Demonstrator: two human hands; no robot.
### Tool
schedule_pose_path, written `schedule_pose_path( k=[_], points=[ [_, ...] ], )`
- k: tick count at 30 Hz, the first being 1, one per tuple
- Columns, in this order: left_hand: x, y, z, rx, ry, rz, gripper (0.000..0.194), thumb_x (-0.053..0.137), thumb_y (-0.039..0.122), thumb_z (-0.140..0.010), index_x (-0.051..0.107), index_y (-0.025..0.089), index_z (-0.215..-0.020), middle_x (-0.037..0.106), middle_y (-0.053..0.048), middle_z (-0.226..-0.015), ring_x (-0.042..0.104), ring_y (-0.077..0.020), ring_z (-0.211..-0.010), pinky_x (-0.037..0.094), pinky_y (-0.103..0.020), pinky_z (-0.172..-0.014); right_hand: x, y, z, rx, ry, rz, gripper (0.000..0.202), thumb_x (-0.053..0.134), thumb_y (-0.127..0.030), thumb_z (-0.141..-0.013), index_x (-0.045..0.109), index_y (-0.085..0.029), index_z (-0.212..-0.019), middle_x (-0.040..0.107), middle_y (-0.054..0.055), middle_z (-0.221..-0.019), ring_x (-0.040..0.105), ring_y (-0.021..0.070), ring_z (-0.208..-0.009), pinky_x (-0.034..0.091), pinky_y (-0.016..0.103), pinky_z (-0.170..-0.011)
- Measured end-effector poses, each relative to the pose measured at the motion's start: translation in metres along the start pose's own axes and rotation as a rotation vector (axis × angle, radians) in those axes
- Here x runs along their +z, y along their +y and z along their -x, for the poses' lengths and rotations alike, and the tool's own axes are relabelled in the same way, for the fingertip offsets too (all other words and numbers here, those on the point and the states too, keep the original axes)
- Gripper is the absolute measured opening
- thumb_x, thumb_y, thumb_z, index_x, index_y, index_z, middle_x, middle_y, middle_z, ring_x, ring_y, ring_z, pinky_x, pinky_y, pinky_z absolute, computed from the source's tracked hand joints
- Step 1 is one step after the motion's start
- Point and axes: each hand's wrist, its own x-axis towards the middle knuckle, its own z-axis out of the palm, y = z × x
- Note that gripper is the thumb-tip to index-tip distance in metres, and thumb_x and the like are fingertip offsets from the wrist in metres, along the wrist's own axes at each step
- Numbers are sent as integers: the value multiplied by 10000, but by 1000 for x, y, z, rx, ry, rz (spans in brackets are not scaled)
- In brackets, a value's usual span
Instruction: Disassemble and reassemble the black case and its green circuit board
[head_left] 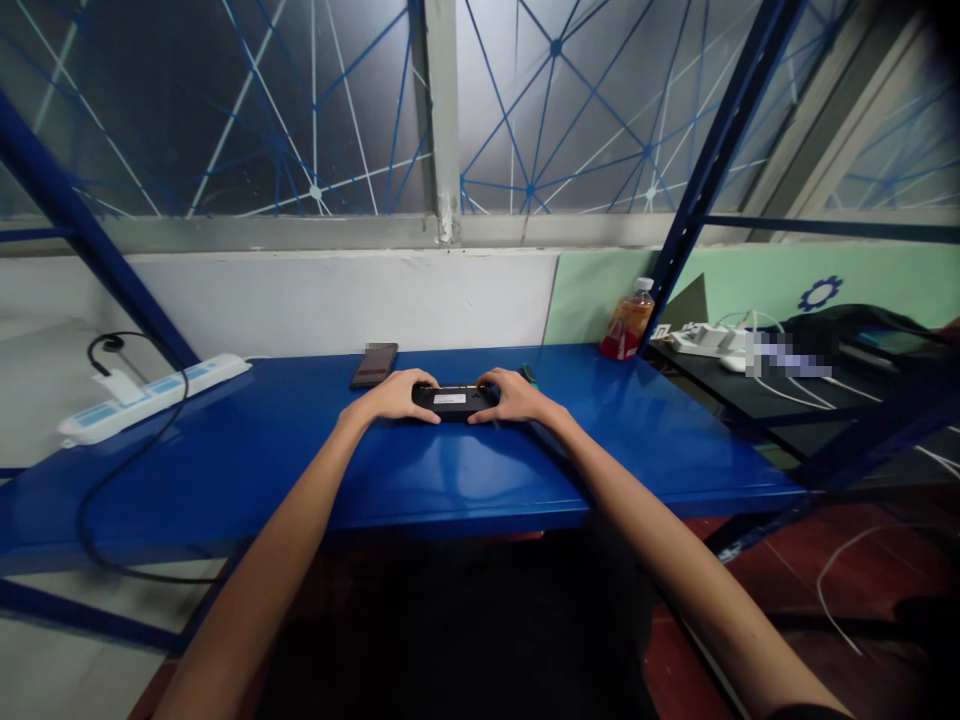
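From afar, I see my left hand (403, 396) and right hand (515, 396) gripping a black, white-labelled device (454, 405) by opposite ends, likely for balance.

Blue table (660, 440): power strip (160, 396), phone (374, 367), bottle (628, 322); black device (454, 408) seemingly too.

Dim in here, cool light. Pale glare on blue tabletop (450, 470), bodyward of left hand (397, 395) and right hand (516, 396); deep shadow underneath. Hazy sheen on panes (592, 120) beyond. Far right of right hand: stretched, soft, pixelated patch (795, 355).
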Motion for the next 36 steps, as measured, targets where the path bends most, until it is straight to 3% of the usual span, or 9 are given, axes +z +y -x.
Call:
schedule_pose_path(
  k=[13,27,30,36],
  points=[
    [1,0,-1,36,20,11,491,725,498,-656,675,217,-1056,627,-74,-1222,558,-283,-1128,399,-398,-988,2,4,-1,-29,15,15,570,757,-569,-668,658,-164,-1058,629,89,-999,588,232,-908,439,326,-803],
    [-4,-14,1,-18,-46,14,778,729,506,-643,533,256,-1353,531,-91,-1392,482,-346,-1255,369,-462,-1021,0,5,0,-16,11,34,641,749,-612,-653,644,-164,-1098,621,103,-1020,594,244,-916,452,337,-794],
    [-9,-12,4,-39,-65,69,737,740,491,-637,576,251,-1314,607,-93,-1301,550,-325,-1174,422,-434,-963,-1,8,0,-15,12,51,634,747,-613,-658,639,-175,-1103,621,101,-1054,596,246,-947,451,329,-810],
    [-16,-10,9,-162,-115,315,615,765,435,-645,676,126,-1169,742,-119,-888,675,-240,-832,500,-327,-761,-2,10,0,50,36,150,451,714,-482,-766,639,-195,-1105,625,88,-1094,603,219,-975,433,287,-813]
  ],
)
